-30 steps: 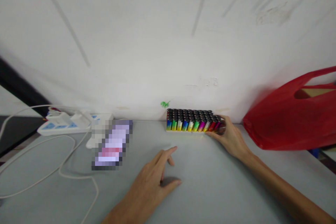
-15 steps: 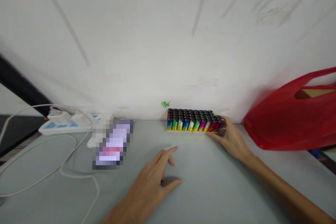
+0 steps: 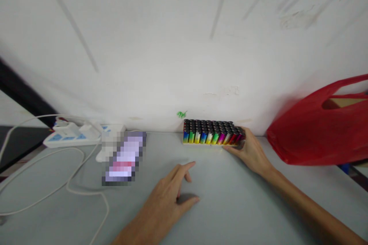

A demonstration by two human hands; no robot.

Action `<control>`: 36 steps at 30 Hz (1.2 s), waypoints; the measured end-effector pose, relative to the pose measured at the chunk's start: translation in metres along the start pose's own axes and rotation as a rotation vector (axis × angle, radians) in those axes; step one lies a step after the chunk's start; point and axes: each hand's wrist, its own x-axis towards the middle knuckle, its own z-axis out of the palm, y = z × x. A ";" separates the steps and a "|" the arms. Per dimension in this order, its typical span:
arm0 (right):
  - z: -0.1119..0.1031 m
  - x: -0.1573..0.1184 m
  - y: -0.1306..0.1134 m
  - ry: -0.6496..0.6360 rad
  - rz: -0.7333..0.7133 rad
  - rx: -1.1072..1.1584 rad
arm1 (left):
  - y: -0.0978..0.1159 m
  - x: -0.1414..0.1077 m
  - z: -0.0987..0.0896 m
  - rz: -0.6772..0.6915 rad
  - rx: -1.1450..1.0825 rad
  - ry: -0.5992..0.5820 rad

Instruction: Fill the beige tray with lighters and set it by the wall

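Rows of upright lighters [image 3: 209, 134] with black tops and coloured bodies stand in a shallow white tray [image 3: 198, 144] against the wall. My right hand [image 3: 251, 151] is at the right end of the rows, its thumb along the front edge and its fingers behind the last lighters, gripping that end. My left hand [image 3: 169, 195] hovers or rests over the grey table in front of the tray, with thumb and fingers apart and nothing in it.
On the left lie a blurred phone [image 3: 125, 157], a white power strip [image 3: 71, 136] with plugs, and a looping white cable [image 3: 105, 199]. A red bag [image 3: 313, 130] stands at the right by the wall [image 3: 184, 46].
My right hand has shifted very slightly left along the tray's front edge, and its fingers sit closer around the end lighters. My left hand has hardly moved.
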 end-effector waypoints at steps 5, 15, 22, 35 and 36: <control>0.006 0.002 0.003 0.024 -0.014 -0.013 | -0.002 0.001 0.000 -0.002 -0.001 -0.006; 0.014 -0.001 0.006 0.075 0.045 -0.044 | -0.005 0.001 0.003 0.037 -0.012 0.029; 0.016 -0.002 0.005 0.086 0.055 -0.034 | -0.010 0.000 0.006 0.012 -0.006 0.038; 0.003 -0.009 0.001 0.030 0.132 0.080 | -0.011 -0.002 0.006 0.026 -0.022 0.090; 0.001 -0.011 0.001 0.030 0.141 0.089 | -0.013 -0.003 0.007 0.023 -0.021 0.090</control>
